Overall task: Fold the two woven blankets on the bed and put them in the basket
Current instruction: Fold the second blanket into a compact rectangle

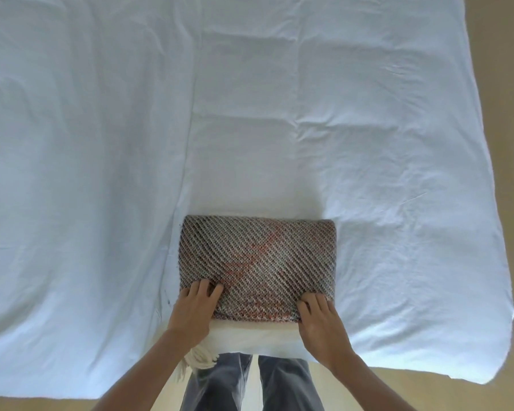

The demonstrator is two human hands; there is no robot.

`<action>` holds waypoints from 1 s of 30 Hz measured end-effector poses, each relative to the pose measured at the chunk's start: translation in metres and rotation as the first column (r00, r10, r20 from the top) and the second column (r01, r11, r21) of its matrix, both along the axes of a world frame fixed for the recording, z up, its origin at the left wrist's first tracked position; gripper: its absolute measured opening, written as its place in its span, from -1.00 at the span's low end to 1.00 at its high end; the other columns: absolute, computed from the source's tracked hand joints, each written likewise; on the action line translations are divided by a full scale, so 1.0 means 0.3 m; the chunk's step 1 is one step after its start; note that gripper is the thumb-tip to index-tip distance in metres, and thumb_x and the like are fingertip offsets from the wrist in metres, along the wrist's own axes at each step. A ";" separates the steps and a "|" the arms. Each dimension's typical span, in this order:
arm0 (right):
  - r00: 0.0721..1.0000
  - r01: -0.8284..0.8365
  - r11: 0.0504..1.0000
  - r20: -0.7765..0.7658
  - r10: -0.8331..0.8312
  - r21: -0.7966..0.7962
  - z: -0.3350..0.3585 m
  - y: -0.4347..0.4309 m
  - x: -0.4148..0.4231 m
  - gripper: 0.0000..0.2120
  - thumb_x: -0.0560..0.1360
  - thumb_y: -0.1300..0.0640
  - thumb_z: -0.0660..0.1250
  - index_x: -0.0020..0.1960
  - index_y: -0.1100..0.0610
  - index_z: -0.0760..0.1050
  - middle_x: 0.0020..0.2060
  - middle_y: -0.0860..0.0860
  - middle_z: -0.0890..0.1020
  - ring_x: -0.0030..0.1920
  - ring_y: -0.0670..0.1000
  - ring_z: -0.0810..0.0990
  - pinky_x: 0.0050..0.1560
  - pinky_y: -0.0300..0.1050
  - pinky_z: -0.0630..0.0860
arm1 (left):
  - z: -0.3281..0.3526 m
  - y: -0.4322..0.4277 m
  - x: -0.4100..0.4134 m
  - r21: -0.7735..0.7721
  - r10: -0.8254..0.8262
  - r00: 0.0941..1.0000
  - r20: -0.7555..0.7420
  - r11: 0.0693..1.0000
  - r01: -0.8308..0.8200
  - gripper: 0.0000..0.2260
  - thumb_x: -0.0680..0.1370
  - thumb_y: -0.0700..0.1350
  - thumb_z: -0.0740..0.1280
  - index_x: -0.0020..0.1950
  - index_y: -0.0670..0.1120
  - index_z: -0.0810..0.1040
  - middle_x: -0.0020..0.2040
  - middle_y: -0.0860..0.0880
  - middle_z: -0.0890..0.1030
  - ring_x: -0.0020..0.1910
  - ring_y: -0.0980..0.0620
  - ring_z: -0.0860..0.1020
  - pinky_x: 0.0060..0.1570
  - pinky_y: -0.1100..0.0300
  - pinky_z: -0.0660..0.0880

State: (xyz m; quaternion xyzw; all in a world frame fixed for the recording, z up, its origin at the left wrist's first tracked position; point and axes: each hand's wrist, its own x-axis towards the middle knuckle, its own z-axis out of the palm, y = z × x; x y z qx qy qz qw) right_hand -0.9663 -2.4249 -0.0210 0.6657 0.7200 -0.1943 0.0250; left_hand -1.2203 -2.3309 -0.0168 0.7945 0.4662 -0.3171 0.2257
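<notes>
At the near edge of the bed, the person's left hand [195,307] sits palm down on the near left corner of a folded blanket [258,259], its fingers bent and digging into the weave so that the cloth creases around them in a grip. The right hand [321,318] does the same at the near right corner, fingers curled over the edge and clutching the fabric. The blanket lies flat as a neat rectangle, woven in dark and pale diagonal lines with patches of orange through the middle. A cream layer [250,336] shows from under its near edge, running between the two wrists; whether it is part of the same blanket or another one cannot be told. Cream tassels [201,357] hang off the bed's edge just beneath the left wrist. All of this rests on a wrinkled white sheet [101,143] that covers the whole bed. Below the hands the person's grey jeans [217,384] stand against the bed, and a tan floor [511,99] shows along the right side.
</notes>
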 end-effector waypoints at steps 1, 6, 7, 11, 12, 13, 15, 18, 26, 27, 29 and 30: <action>1.000 -0.006 1.000 -0.028 0.005 -0.010 0.011 0.007 0.001 -0.74 0.15 0.30 0.46 -0.16 0.17 0.56 -0.18 0.06 0.58 -0.19 0.10 0.56 -0.16 -0.03 0.57 | 0.000 0.005 0.013 -0.040 0.034 0.999 -0.028 0.999 -0.035 -0.42 0.42 -0.01 0.29 0.41 0.01 0.20 0.25 -0.09 0.34 0.20 -0.09 0.35 0.25 0.03 0.32; 0.988 0.062 0.981 -0.150 -0.035 0.182 0.020 0.180 -0.014 -0.67 0.46 0.14 0.19 0.16 0.21 0.54 0.16 0.16 0.55 0.22 0.17 0.49 0.25 0.10 0.44 | 0.024 0.092 0.148 0.261 0.140 0.947 0.290 0.940 -0.219 -0.58 0.48 0.08 0.06 0.19 -0.14 0.42 0.17 -0.15 0.45 0.16 -0.13 0.44 0.19 -0.04 0.42; 0.989 0.096 0.977 -0.133 -0.071 0.192 0.009 0.236 -0.024 -0.62 0.52 0.10 0.15 0.26 0.24 0.48 0.27 0.19 0.50 0.32 0.20 0.41 0.33 0.14 0.35 | 0.012 0.120 0.178 0.339 0.111 0.921 0.372 0.908 -0.247 -0.58 0.51 0.04 0.07 0.24 -0.19 0.43 0.23 -0.21 0.45 0.24 -0.20 0.43 0.24 -0.10 0.40; 0.995 0.101 0.994 0.011 -0.102 0.049 -0.084 0.392 -0.079 -0.43 0.62 -0.07 -0.08 0.50 0.25 0.07 0.50 0.18 0.08 0.51 0.17 0.00 0.48 0.19 -0.02 | -0.094 0.218 0.251 0.351 0.127 0.949 0.290 0.908 -0.229 -0.41 0.61 0.10 -0.12 0.53 -0.25 -0.01 0.53 -0.27 -0.01 0.52 -0.21 -0.04 0.48 -0.13 -0.03; 0.995 0.089 0.996 0.044 -0.089 0.002 -0.122 0.403 -0.092 -0.41 0.62 -0.10 -0.15 0.51 0.24 -0.01 0.51 0.17 0.01 0.51 0.15 -0.06 0.48 0.18 -0.09 | -0.144 0.224 0.242 0.337 0.132 0.958 0.254 0.917 -0.216 -0.39 0.61 0.13 -0.19 0.53 -0.23 -0.14 0.53 -0.25 -0.13 0.52 -0.18 -0.15 0.49 -0.09 -0.14; 0.994 0.082 0.996 0.068 -0.080 -0.035 -0.165 0.404 -0.104 -0.40 0.61 -0.12 -0.19 0.51 0.24 -0.06 0.51 0.17 -0.03 0.52 0.15 -0.09 0.48 0.17 -0.12 | -0.197 0.223 0.229 0.326 0.132 0.962 0.238 0.923 -0.207 -0.38 0.60 0.16 -0.23 0.52 -0.22 -0.21 0.53 -0.24 -0.20 0.52 -0.16 -0.21 0.48 -0.06 -0.20; 0.993 0.086 0.993 0.093 -0.078 -0.081 -0.250 0.392 -0.123 -0.39 0.61 -0.13 -0.20 0.51 0.25 -0.06 0.51 0.18 -0.02 0.52 0.14 -0.09 0.49 0.16 -0.13 | -0.295 0.215 0.204 0.324 0.120 0.965 0.233 0.926 -0.193 -0.37 0.61 0.18 -0.20 0.52 -0.22 -0.21 0.53 -0.24 -0.21 0.52 -0.16 -0.19 0.48 -0.06 -0.18; 0.990 0.108 0.991 0.102 -0.099 -0.084 -0.331 0.394 -0.134 -0.39 0.61 -0.13 -0.18 0.51 0.26 -0.06 0.51 0.19 -0.02 0.52 0.14 -0.10 0.49 0.14 -0.13 | -0.378 0.221 0.194 0.323 0.119 0.960 0.253 0.925 -0.200 -0.37 0.61 0.15 -0.11 0.53 -0.24 -0.15 0.53 -0.26 -0.15 0.53 -0.17 -0.13 0.49 -0.08 -0.09; 0.974 0.219 0.973 0.037 -0.222 0.076 -0.184 0.363 -0.014 -0.39 0.61 -0.13 -0.12 0.52 0.23 -0.04 0.52 0.16 0.00 0.52 0.11 -0.08 0.49 0.09 -0.14 | -0.238 0.201 0.126 0.386 0.159 0.926 0.343 0.875 -0.293 -0.36 0.62 0.17 -0.13 0.53 -0.24 -0.13 0.55 -0.22 -0.14 0.53 -0.13 -0.14 0.48 -0.03 -0.15; 0.968 0.244 0.965 0.035 -0.248 0.092 -0.185 0.341 0.025 -0.39 0.61 -0.11 -0.10 0.52 0.25 -0.01 0.52 0.17 0.02 0.52 0.13 -0.05 0.49 0.12 -0.09 | -0.240 0.192 0.094 0.391 0.175 0.919 0.353 0.865 -0.315 -0.36 0.61 0.16 -0.11 0.53 -0.25 -0.13 0.55 -0.21 -0.13 0.53 -0.12 -0.13 0.48 -0.02 -0.15; 0.969 0.236 0.970 0.055 -0.239 0.052 -0.211 0.299 0.074 -0.38 0.60 -0.09 -0.08 0.50 0.30 0.04 0.50 0.22 0.06 0.51 0.16 0.00 0.47 0.17 0.04 | -0.269 0.172 0.046 0.374 0.191 0.920 0.341 0.871 -0.320 -0.36 0.61 0.16 -0.12 0.53 -0.25 -0.11 0.55 -0.21 -0.11 0.53 -0.11 -0.12 0.48 -0.02 -0.13; 0.973 0.221 0.975 0.069 -0.222 0.014 -0.238 0.289 0.086 -0.38 0.59 -0.09 -0.08 0.49 0.31 0.05 0.49 0.23 0.07 0.51 0.17 0.00 0.46 0.18 0.07 | -0.292 0.171 0.036 0.357 0.191 0.927 0.323 0.882 -0.307 -0.35 0.60 0.16 -0.13 0.53 -0.26 -0.10 0.55 -0.21 -0.10 0.53 -0.11 -0.12 0.48 -0.02 -0.12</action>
